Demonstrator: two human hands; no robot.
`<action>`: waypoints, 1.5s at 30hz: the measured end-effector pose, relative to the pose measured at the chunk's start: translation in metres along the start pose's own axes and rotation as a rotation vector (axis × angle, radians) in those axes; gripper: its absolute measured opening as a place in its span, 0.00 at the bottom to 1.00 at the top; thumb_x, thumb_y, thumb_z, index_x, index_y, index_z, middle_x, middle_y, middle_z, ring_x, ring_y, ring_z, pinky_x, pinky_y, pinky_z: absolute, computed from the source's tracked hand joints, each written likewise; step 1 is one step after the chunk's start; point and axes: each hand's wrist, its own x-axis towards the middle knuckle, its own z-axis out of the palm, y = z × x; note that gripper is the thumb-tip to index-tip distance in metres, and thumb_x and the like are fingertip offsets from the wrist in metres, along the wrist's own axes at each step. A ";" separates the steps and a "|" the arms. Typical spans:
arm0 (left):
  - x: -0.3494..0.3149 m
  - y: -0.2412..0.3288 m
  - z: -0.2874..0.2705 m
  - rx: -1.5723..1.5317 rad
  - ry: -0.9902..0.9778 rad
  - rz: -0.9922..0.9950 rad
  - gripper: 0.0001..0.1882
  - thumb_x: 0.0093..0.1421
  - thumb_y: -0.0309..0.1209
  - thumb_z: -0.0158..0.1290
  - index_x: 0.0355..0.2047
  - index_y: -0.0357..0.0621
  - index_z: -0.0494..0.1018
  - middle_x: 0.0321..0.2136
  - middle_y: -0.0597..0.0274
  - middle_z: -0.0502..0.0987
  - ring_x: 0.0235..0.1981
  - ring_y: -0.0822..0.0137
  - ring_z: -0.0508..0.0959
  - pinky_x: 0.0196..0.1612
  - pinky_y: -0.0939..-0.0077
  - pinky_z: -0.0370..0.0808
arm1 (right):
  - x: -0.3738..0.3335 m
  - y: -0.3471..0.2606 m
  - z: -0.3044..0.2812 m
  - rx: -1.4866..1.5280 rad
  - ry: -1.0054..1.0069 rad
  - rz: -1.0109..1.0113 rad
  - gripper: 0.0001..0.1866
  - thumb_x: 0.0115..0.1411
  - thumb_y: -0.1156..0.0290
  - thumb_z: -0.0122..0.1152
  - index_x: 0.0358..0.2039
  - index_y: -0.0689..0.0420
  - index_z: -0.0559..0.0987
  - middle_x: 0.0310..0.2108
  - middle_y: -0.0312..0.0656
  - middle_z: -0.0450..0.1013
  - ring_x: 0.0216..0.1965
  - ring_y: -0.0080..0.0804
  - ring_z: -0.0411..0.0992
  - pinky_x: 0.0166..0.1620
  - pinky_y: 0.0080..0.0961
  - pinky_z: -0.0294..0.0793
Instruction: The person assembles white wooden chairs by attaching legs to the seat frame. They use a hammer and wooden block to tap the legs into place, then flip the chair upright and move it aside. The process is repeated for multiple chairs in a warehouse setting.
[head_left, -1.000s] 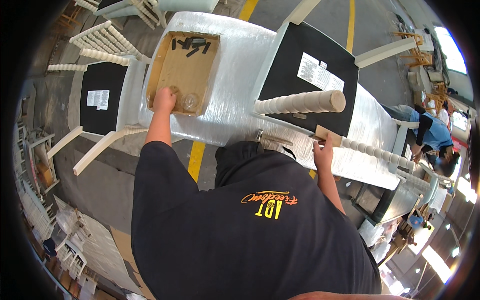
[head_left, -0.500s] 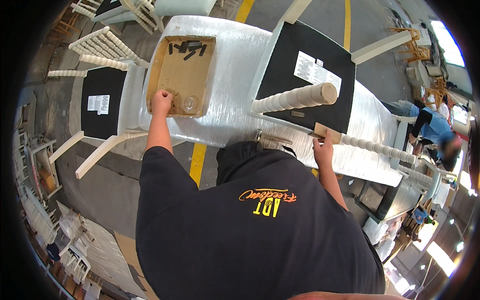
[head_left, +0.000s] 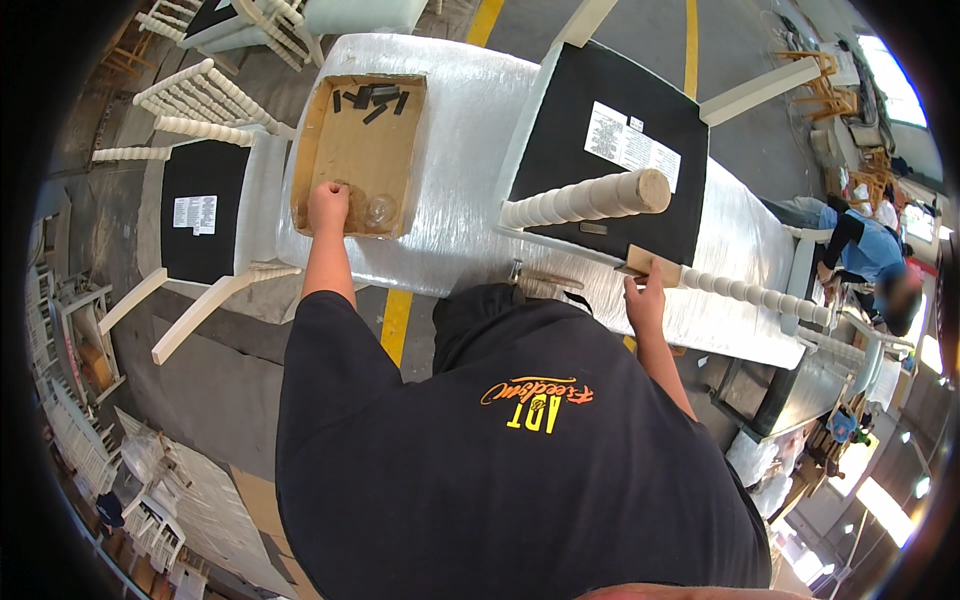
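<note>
My left hand (head_left: pixel 328 207) is inside the near-left corner of a shallow cardboard box (head_left: pixel 350 152). Its fingers are curled together over small brown pieces, and whatever they hold is hidden. Beside it in the box sits a clear round plastic container (head_left: pixel 381 209); several black strips (head_left: pixel 378 97) lie at the far end. My right hand (head_left: pixel 645 290) pinches a flat tan piece (head_left: pixel 640 262) at the near corner of an upturned chair (head_left: pixel 560 140), by a turned leg (head_left: pixel 755 293). A small dark metal-looking piece (head_left: pixel 593 228) rests on the chair's black underside.
The box and chair stand on a plastic-wrapped padded surface (head_left: pixel 460 130). A hammer (head_left: pixel 540 280) lies at its near edge, close to my body. Another upturned chair (head_left: pixel 210 205) is at the left. At the far right a person in blue (head_left: pixel 868 245) bends over.
My left hand has shifted slightly right within the box, its fingers still curled. My right hand stays on the tan piece at the chair corner.
</note>
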 end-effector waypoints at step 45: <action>-0.010 0.013 0.007 0.240 0.127 0.191 0.09 0.60 0.34 0.60 0.34 0.42 0.83 0.37 0.48 0.84 0.41 0.46 0.83 0.45 0.50 0.79 | -0.002 -0.005 0.001 -0.019 0.013 -0.008 0.40 0.63 0.67 0.64 0.72 0.65 0.61 0.42 0.53 0.77 0.38 0.45 0.76 0.46 0.39 0.76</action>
